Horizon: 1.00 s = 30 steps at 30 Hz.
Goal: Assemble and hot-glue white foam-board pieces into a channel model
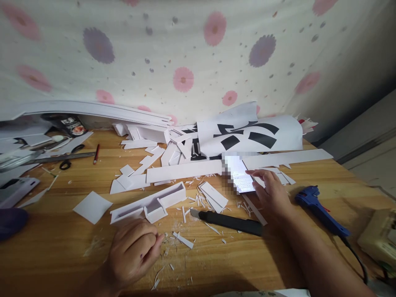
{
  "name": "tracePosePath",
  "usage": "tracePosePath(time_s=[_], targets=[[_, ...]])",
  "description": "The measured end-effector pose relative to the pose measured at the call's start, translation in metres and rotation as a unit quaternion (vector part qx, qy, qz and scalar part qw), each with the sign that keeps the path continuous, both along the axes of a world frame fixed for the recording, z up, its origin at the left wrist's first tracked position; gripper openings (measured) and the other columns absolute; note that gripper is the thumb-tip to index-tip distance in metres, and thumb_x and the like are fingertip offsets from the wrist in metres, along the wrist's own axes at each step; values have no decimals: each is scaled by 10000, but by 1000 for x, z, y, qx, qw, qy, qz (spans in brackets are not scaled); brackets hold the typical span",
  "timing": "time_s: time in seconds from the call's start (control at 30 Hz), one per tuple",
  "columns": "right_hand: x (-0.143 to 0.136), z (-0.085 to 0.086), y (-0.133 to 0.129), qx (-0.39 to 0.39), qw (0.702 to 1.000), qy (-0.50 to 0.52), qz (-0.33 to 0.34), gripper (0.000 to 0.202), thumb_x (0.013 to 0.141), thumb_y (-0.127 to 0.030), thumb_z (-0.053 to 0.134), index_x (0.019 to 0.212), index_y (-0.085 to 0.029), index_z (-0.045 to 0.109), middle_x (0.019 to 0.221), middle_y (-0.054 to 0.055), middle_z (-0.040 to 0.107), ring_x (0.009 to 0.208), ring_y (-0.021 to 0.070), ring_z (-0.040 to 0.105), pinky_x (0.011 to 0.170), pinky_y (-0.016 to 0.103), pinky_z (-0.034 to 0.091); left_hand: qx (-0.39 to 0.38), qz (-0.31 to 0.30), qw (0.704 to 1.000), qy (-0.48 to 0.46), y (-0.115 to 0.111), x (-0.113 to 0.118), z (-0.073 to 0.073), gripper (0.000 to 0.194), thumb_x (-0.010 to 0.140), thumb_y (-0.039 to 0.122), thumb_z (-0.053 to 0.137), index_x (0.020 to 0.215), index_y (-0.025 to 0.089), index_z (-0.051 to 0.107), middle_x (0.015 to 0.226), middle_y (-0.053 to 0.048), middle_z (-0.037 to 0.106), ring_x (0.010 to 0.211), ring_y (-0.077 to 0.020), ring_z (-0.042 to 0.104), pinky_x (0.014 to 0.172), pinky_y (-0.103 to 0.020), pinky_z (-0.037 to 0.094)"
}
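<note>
1. The right hand [274, 194] is holding thumb and forefinger apart at the lit phone [239, 177].
2. The phone is lying over the white strip [185, 170], its screen under the forefinger's tip; contact is unclear.
3. The left hand [133, 249] is resting, loosely fisted, just before the white channel piece [176, 198].
</note>
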State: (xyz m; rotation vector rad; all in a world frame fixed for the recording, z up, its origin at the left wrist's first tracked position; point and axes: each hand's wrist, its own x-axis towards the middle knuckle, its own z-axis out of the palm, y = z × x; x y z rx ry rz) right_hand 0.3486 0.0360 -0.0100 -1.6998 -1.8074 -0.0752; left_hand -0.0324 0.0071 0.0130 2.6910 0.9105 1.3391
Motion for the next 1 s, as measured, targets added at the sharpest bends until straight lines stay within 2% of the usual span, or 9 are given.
tracePosePath(time_s=[0.07, 0.27, 0.43, 0.53, 0.63, 1.0], targets=[[3, -1, 1, -6, 1000, -3, -24, 213, 825, -188, 456, 1018, -227, 537, 1090, 92, 672, 1045, 304, 559, 873, 499, 458, -2, -4, 1000, -3, 0, -1, -1, 244, 804, 21, 581, 630, 176, 511, 598, 12, 587, 551, -98, 533, 580, -245, 443], [1, 0, 1, -3, 1000, -3, -30, 209, 808, -202, 461, 983, -229, 572, 1034, 72, 695, 984, 282, 582, 822, 445, 466, -6, 2, 1000, -2, 0, -1, -3, 231, 809, 28, 579, 643, 176, 519, 609, 9, 593, 559, -97, 540, 581, -240, 439], [4, 2, -3, 45, 997, 15, -63, 114, 778, -189, 464, 748, -241, 560, 772, 35, 682, 793, 237, 595, 742, 385, 463, 3, 3, 1000, -2, 0, 1, 0, 243, 820, 40, 567, 627, 180, 518, 596, 17, 593, 551, -95, 543, 569, -227, 439], [6, 2, -4, 49, 996, 12, -67, 142, 749, -157, 462, 687, -249, 550, 727, 30, 660, 754, 232, 589, 709, 377, 456, 6, 6, 1000, 0, 0, 1, 2, 247, 828, 56, 561, 620, 185, 521, 592, 22, 596, 541, -97, 545, 561, -226, 443], [6, 2, -5, 46, 997, 2, -62, 157, 724, -131, 461, 680, -251, 552, 730, 31, 654, 759, 239, 586, 707, 386, 454, 6, 5, 1000, 0, 0, 1, 3, 244, 816, 42, 569, 624, 185, 522, 594, 19, 600, 539, -102, 548, 562, -233, 446], [5, 2, -6, 54, 998, 21, -37, 144, 768, -127, 477, 730, -258, 524, 742, 25, 660, 770, 240, 580, 745, 411, 462, 1, 5, 1000, 4, 0, 0, 2, 239, 820, 33, 560, 640, 186, 528, 600, 19, 603, 548, -100, 559, 579, -232, 454]])
